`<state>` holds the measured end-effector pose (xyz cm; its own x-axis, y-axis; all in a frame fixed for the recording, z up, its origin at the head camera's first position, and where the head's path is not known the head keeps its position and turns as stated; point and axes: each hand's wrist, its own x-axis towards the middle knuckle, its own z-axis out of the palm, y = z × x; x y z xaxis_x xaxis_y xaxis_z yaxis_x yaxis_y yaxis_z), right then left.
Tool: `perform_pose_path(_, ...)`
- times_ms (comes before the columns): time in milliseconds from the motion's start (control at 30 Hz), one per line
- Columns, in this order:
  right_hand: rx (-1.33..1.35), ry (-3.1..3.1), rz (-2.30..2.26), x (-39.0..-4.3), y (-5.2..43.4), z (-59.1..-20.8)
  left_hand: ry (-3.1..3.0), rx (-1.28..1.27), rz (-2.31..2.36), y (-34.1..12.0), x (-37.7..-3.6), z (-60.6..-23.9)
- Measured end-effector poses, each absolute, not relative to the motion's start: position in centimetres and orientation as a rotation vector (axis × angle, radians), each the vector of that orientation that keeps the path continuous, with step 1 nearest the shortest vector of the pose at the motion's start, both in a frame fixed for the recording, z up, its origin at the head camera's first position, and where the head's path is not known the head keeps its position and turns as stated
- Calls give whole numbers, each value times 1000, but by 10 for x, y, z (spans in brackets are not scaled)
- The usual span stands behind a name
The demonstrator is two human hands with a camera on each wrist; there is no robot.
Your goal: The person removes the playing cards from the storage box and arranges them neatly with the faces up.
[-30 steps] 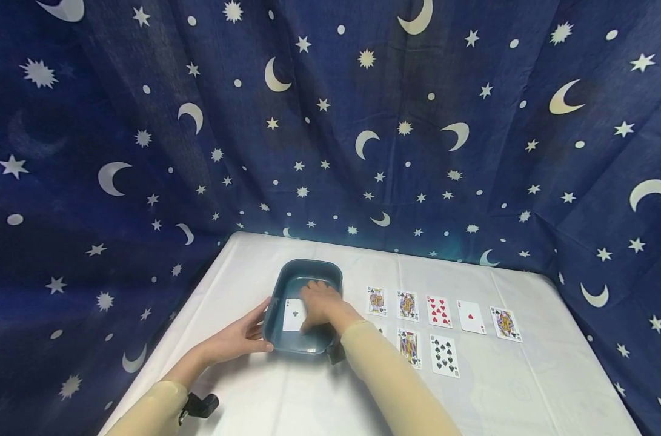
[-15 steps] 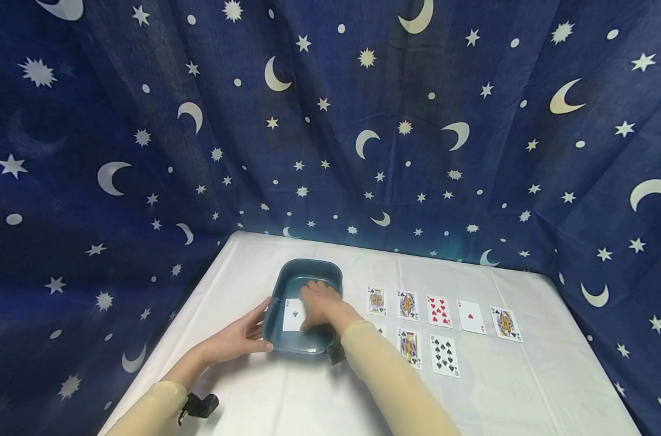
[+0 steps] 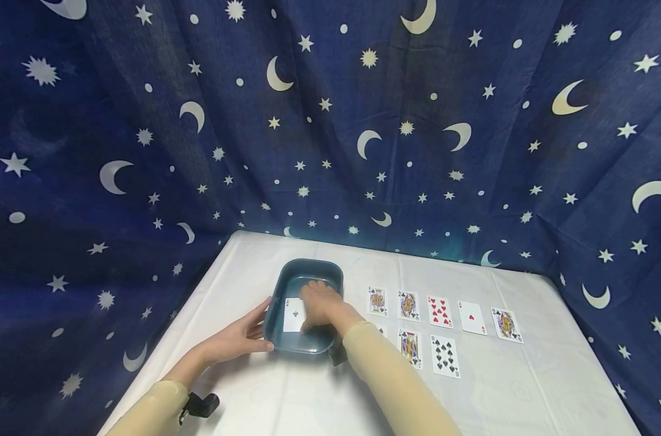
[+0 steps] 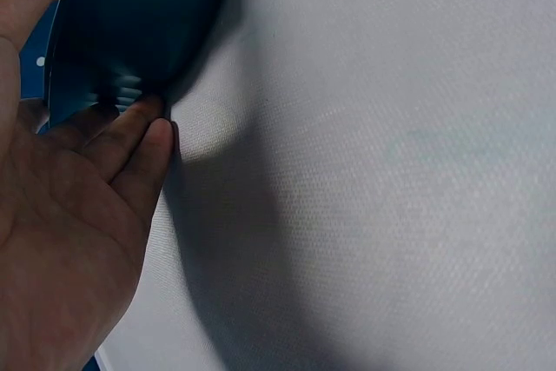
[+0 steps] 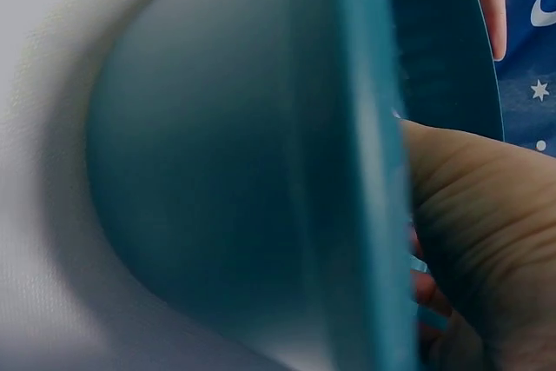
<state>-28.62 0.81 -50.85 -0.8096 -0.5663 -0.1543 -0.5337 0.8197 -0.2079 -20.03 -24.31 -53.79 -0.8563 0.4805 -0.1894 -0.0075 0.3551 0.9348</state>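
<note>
A dark teal rectangular tub (image 3: pixel 303 348) stands on the white-covered table. My left hand (image 3: pixel 234 340) rests against its left side; in the left wrist view the fingers (image 4: pixel 143 149) lie fairly straight along the outer wall. My right hand (image 3: pixel 320 306) reaches down into the tub, palm down. Just left of it an ace of clubs (image 3: pixel 294 316) lies face up on the tub's floor, close to my thumb. Beneath the palm the view is blocked, so whether the fingers hold anything does not show. In the right wrist view the tub's wall (image 5: pixel 217 162) hides most of this hand.
Right of the tub, playing cards lie face up in two rows, among them a ten of spades (image 3: pixel 445 356), an ace of hearts (image 3: pixel 472 317) and a club face card (image 3: pixel 506 325). My right sleeve partly covers one card. A blue star-patterned curtain (image 3: pixel 330 109) hangs behind the table.
</note>
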Motion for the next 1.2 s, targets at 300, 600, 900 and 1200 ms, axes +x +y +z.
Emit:
perform_pose_path(300,-918,2802,-239,-286,9,-512,2195,404,1510,-242,-200,-537)
perform_pose_path(600,-1004,2803,-191,-284,8,-513,2209,417,1498,-243,-200,-539)
perform_pose_path(900,-1019,2785,-223,-281,10,-511,2191,429,1517,-244,-201,-540)
perform_pose_path(1200,-1048,2777,-282,-280,12,-512,2186,439,1513,-243,-200,-539)
